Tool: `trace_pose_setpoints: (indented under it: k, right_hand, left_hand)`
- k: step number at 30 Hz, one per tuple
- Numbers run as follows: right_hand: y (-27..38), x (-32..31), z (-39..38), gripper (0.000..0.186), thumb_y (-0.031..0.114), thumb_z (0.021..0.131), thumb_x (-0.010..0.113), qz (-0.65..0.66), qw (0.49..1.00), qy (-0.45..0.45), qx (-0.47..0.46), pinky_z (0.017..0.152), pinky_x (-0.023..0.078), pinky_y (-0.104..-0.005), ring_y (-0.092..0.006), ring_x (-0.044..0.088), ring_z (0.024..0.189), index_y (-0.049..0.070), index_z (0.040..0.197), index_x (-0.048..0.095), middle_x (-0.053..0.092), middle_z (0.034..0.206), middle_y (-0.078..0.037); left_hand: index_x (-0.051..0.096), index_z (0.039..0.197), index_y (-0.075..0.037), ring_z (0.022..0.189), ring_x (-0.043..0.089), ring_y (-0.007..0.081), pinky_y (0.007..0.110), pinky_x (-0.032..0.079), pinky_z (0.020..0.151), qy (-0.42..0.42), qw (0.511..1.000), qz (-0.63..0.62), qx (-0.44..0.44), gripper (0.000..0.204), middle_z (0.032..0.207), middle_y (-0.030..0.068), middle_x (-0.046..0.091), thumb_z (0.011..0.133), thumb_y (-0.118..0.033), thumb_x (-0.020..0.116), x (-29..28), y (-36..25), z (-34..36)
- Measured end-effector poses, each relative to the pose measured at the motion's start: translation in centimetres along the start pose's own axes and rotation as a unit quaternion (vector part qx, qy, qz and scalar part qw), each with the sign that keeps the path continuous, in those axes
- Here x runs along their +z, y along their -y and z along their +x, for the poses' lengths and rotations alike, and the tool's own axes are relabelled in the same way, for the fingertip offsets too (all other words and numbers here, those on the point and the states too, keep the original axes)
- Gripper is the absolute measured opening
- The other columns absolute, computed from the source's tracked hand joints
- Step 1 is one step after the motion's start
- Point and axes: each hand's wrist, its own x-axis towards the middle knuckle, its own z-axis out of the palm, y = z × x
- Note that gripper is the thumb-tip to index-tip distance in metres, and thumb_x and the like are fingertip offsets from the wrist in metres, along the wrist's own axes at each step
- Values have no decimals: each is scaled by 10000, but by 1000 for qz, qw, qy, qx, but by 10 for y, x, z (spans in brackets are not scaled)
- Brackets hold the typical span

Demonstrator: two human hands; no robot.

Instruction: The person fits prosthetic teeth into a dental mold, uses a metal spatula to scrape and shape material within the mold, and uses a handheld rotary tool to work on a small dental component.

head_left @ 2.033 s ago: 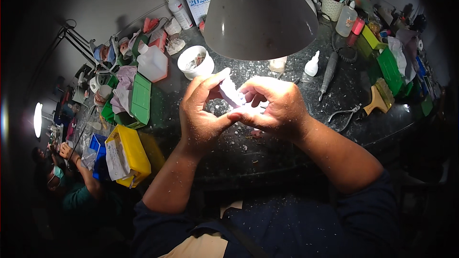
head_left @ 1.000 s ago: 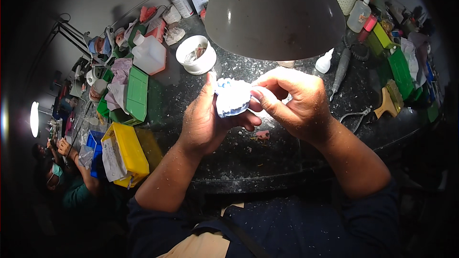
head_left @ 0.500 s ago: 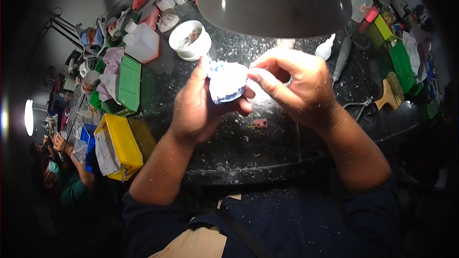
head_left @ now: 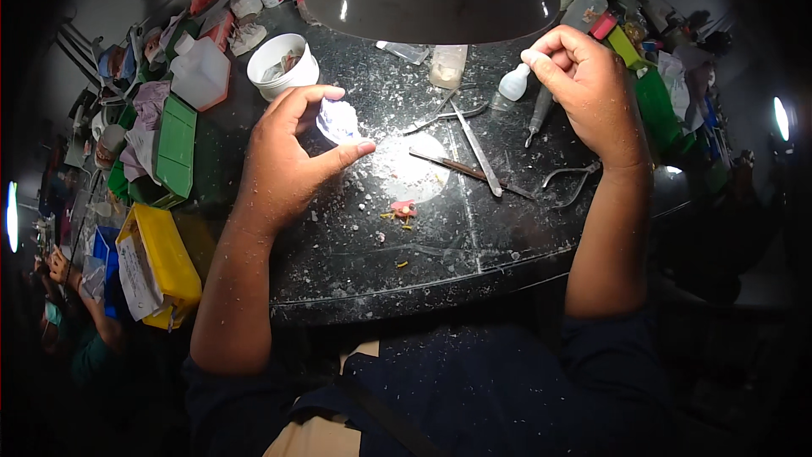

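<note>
My left hand [head_left: 288, 152] grips a white and bluish plaster dental model [head_left: 337, 121] between fingers and thumb, at the left of the lit work area. At the upper right, my right hand [head_left: 584, 89] pinches a small white squeeze bottle [head_left: 513, 85] by its narrow top. Below that bottle stands a handpiece [head_left: 538, 118] with a tapered tip. Between my hands lie pliers [head_left: 433, 121], a long metal tool [head_left: 478, 152], a dark wood-coloured instrument [head_left: 452, 165], white crumbs and a small pink piece [head_left: 404, 208].
The lamp shade [head_left: 427, 0] hangs over the black bench [head_left: 347, 271]. A white tub [head_left: 271, 62], a jug [head_left: 203, 76], green [head_left: 174, 145] and yellow [head_left: 166, 258] bins stand left. Cluttered bins [head_left: 655, 110] line the right. A co-worker's arm [head_left: 93, 305] shows at lower left.
My hands have separated. My left hand moved left with the model and turned. My right hand left the model, moved up and right, and took hold of the small white bottle.
</note>
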Motion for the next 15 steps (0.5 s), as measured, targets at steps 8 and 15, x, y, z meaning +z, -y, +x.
trace_pose_setpoints:
  k: [8,15]
  right_hand:
    - [-52,-19,-21,305,86,928,748,-247,956,90,-127,933,592,-459,-302,719,1116,114,1232,763,719,1195,-88]
    - [-90,-14,-15,400,2,831,781,-347,882,115,-297,1079,556,-453,-299,661,1298,111,1215,768,721,1336,-63]
  left_hand:
    - [718,1317,-57,1236,704,315,436,534,1085,28,980,197,22,617,1285,146,733,792,-247,979,0,-3,-4]
    - [748,1329,-67,1311,663,322,450,509,1133,-1,954,269,132,575,1323,148,729,864,-357,925,3,-7,-11]
